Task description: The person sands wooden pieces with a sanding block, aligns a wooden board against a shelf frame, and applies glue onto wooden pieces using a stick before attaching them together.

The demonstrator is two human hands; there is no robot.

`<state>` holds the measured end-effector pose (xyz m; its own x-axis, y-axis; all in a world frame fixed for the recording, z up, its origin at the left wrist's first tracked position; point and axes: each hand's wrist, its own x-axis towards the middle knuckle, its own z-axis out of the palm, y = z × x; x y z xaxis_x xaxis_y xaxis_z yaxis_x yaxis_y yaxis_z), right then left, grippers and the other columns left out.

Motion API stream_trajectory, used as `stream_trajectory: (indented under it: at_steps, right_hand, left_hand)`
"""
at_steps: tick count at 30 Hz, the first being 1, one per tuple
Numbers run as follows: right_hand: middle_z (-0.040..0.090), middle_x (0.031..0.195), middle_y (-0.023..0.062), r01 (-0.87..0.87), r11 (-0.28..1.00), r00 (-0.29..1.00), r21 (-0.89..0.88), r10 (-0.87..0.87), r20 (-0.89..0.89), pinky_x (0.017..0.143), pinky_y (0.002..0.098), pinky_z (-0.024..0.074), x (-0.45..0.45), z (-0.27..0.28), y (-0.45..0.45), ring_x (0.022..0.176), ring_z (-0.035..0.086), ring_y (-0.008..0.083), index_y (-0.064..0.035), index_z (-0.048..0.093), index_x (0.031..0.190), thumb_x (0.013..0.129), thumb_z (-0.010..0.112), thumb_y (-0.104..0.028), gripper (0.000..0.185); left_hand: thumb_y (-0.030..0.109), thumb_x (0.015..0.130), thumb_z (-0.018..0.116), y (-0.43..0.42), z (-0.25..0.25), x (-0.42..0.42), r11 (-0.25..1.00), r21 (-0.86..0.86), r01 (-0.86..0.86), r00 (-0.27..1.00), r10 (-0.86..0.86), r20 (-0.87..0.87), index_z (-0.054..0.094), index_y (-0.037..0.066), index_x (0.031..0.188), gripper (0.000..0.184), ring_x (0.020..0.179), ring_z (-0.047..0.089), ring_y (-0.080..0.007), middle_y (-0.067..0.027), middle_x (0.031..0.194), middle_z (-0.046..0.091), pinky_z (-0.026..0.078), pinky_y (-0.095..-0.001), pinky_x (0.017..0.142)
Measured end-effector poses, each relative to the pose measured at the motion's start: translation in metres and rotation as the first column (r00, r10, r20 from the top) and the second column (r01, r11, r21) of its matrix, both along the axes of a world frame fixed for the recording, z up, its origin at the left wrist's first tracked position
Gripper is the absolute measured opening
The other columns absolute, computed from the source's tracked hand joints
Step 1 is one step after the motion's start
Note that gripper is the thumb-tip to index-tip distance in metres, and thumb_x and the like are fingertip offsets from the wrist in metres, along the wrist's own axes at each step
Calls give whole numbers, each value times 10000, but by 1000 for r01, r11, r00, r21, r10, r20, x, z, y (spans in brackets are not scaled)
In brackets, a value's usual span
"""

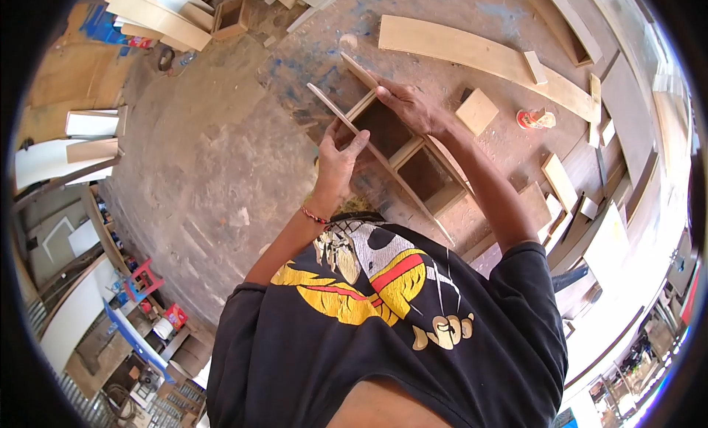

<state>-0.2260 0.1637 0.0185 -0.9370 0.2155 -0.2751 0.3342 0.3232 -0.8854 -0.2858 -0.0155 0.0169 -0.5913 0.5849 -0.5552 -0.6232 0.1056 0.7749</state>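
A wooden frame [406,152] with two open compartments lies in front of me, slanting from upper left to lower right. My left hand [341,157] grips its near long side board near the upper left end, thumb on the inner side and fingers on the outer. On the far side board, my right hand [404,103] rests close to the same end, its fingers pressed along the board. Both side boards stick out past the end crosspiece. A second crosspiece divides the compartments.
A long curved board [479,58] lies beyond the frame, with a small wood block [535,67] on it. Right of my right hand are a square wood piece [477,111] and a red container [535,119]. Stacked boards [158,15] stand at upper left.
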Motion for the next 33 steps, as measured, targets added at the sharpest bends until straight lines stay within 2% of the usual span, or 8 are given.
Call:
stream_trajectory:
  at_steps: [5,18,21,23,27,30,32,33]
  right_hand:
    - [527,1247,161,5,995,1000,104,-5,2,970,351,366,0,-5,0,1155,494,265,-156,335,1382,959,316,-434,507]
    - [544,1223,159,42,991,994,124,-29,-101,960,360,384,-1,-8,-3,1132,515,274,-185,345,1379,950,298,-478,522]
    - [535,1235,158,37,997,999,69,-37,-6,983,347,366,-1,-9,-3,1159,491,263,-158,341,1382,947,297,-490,548]
    - [521,1241,185,103,984,983,-144,-123,-135,974,375,366,-2,-29,1,1195,457,319,-115,418,1329,922,342,-527,584]
    - [511,1260,173,203,977,973,-71,-210,-101,957,372,380,9,-31,12,1188,469,297,-93,479,1283,908,366,-546,598]
    - [512,1264,165,212,977,957,-29,-214,-197,942,387,402,30,16,10,1177,480,310,-94,547,1217,882,502,-446,488]
    - [491,1291,148,80,931,957,357,29,-290,944,392,419,46,29,7,1165,485,335,-120,595,1152,798,636,-287,394]
    - [449,1321,160,24,948,966,316,60,-253,961,391,419,54,35,1,1165,473,361,-154,620,1115,717,692,-174,405]
  left_hand:
    - [119,821,652,-1,2,-1,1000,-2,19,1000,-19,12,359,8,1276,553,932,594,-193,-103,1098,550,564,-351,717]
    - [129,813,663,-1,-1,-1,1000,1,4,1000,-4,1,348,16,1281,575,924,594,-194,-101,1075,556,560,-364,716]
    - [141,810,670,-2,-1,-2,1000,7,7,1000,-7,18,341,22,1289,593,920,591,-188,-98,1067,556,560,-364,713]
    - [148,807,676,-2,-2,-2,1000,18,6,1000,-7,30,338,25,1293,605,915,589,-183,-95,1060,556,561,-364,711]
    - [201,805,686,-7,-8,0,999,5,33,998,-33,58,342,3,1280,619,886,590,-167,-79,1026,561,560,-363,701]
    - [230,806,686,-15,-11,2,996,26,86,989,-89,117,373,-19,1236,588,831,604,-161,-70,989,573,560,-355,686]
    - [243,807,685,-18,-10,4,992,49,119,981,-125,152,393,-27,1208,564,802,613,-160,-66,971,579,561,-349,674]
    - [248,807,685,-19,-7,7,989,38,143,970,-147,195,411,-21,1184,538,782,620,-164,-66,959,583,560,-345,662]
